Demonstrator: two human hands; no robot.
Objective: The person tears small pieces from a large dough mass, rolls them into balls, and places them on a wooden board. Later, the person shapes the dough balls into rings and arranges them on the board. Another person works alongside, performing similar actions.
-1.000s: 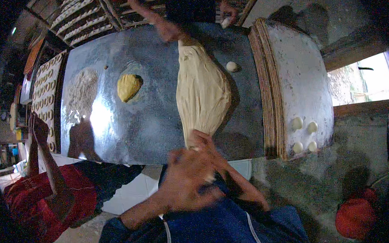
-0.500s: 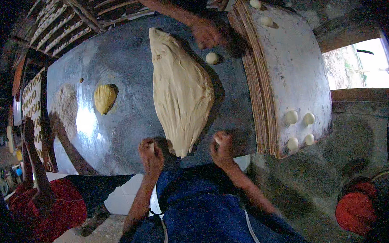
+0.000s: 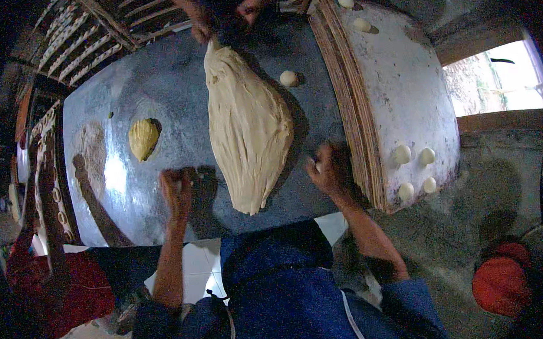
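Observation:
A large, long mass of pale dough (image 3: 249, 126) lies lengthwise on the grey table, narrowing at both ends. My left hand (image 3: 176, 192) is curled closed above the tabletop, left of the dough's near end. A small pale piece, seemingly dough, shows at its fingers. To the right of the dough, my right hand (image 3: 329, 172) is also closed, with a bit of pale dough partly showing between its fingers. Most of both pieces is hidden. One round dough ball (image 3: 289, 79) sits on the table by the far right side of the mass.
On the right, stacked boards (image 3: 408, 97) carry several dough balls. A yellow lump (image 3: 144, 140) and scattered flour (image 3: 90, 155) are at the left. Across the table, another person's hand (image 3: 200, 30) pinches the dough's far tip. A person in red (image 3: 66, 294) works at the left beside a tray.
My hands have moved apart and farther over the table, left hand leftward, right hand rightward. The other person's hand has gone to the dough's far tip, which is now drawn up.

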